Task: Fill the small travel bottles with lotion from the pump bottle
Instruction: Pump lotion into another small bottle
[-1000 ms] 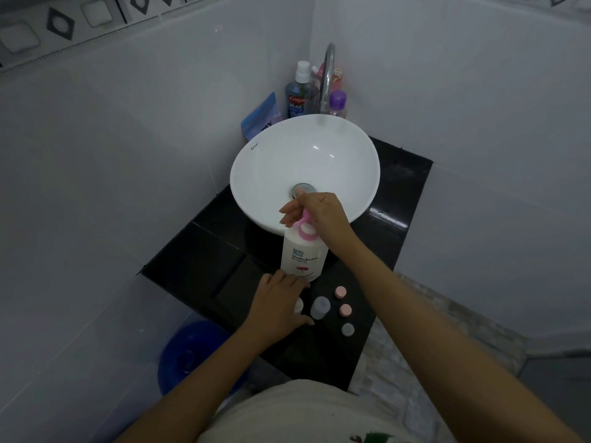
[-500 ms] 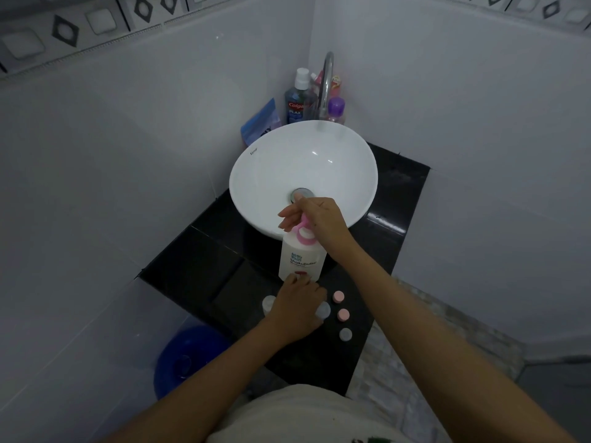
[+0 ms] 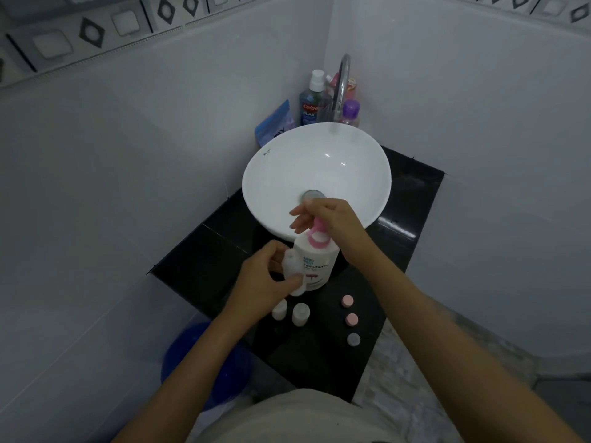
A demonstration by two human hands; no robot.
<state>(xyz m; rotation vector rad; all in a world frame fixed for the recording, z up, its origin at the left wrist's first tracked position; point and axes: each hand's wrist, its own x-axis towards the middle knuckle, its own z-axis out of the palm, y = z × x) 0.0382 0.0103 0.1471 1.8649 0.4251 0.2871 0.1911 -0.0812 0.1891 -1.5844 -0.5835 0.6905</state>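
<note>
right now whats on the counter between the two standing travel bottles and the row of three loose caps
Nothing: in the head view, bare black counter separates the two standing travel bottles from the three loose caps. The pump bottle stands farther back, outside that gap.

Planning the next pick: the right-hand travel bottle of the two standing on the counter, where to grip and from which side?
Take the travel bottle by its cylindrical side wall, just under the open mouth, coming from its right. It stands upright, the other small bottle crowds its left, and the caps sit well clear.
</note>
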